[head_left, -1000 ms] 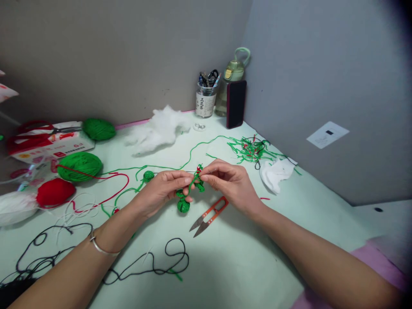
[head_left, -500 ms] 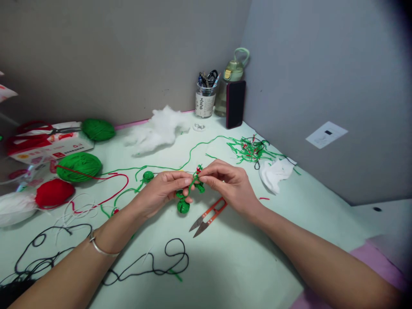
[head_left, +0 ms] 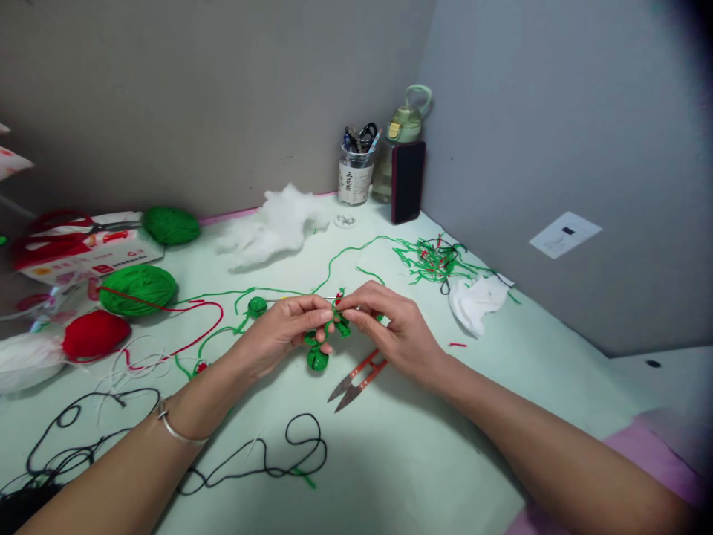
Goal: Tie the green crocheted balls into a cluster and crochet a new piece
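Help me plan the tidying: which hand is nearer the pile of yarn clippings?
Right. The right hand is in front of the pile of yarn clippings, slightly left; the left hand is farther left.

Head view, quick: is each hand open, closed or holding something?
Left hand: closed, pinching a small green-and-red crocheted yarn piece.
Right hand: closed, pinching at the same piece; exact grip too small to tell.
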A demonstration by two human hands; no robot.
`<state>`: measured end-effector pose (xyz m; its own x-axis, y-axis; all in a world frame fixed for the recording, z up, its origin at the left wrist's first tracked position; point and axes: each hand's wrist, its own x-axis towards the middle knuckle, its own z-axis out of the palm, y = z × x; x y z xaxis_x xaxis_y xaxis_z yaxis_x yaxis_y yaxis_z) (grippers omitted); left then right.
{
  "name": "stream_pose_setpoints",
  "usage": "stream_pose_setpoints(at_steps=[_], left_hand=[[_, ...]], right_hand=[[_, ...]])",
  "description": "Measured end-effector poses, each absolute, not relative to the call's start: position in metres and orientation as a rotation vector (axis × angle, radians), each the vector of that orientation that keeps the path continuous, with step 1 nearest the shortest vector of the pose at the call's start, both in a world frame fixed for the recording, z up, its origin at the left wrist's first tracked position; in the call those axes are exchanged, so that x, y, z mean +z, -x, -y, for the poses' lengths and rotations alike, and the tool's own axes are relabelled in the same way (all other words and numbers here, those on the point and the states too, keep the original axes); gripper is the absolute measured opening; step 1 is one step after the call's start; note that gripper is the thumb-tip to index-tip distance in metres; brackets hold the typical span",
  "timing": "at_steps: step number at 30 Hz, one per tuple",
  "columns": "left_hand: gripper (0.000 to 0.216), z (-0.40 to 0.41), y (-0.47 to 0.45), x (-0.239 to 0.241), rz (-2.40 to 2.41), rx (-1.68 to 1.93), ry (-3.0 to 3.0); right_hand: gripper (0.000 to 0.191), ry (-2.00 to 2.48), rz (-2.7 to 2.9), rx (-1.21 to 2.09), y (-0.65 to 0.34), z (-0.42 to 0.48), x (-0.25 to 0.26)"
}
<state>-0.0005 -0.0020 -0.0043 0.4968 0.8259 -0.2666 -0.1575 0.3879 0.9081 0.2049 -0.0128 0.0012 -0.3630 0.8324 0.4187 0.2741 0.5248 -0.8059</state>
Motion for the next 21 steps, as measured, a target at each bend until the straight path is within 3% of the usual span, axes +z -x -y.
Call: stream_pose_setpoints(at_steps=[6, 21], left_hand=[[0.018, 0.0016, 0.0014, -0.0015, -0.856, 0.738, -0.964], [0.019, 0.0002, 0.0055, -0.0048, -0.86, 0.747, -0.967]], right_hand=[[0.016, 0.96, 1.964, 0.583, -0.205, 0.0165, 0.004], [0.012, 0.964, 1.934, 0.693, -0.2041, 0.0183, 0.0031]])
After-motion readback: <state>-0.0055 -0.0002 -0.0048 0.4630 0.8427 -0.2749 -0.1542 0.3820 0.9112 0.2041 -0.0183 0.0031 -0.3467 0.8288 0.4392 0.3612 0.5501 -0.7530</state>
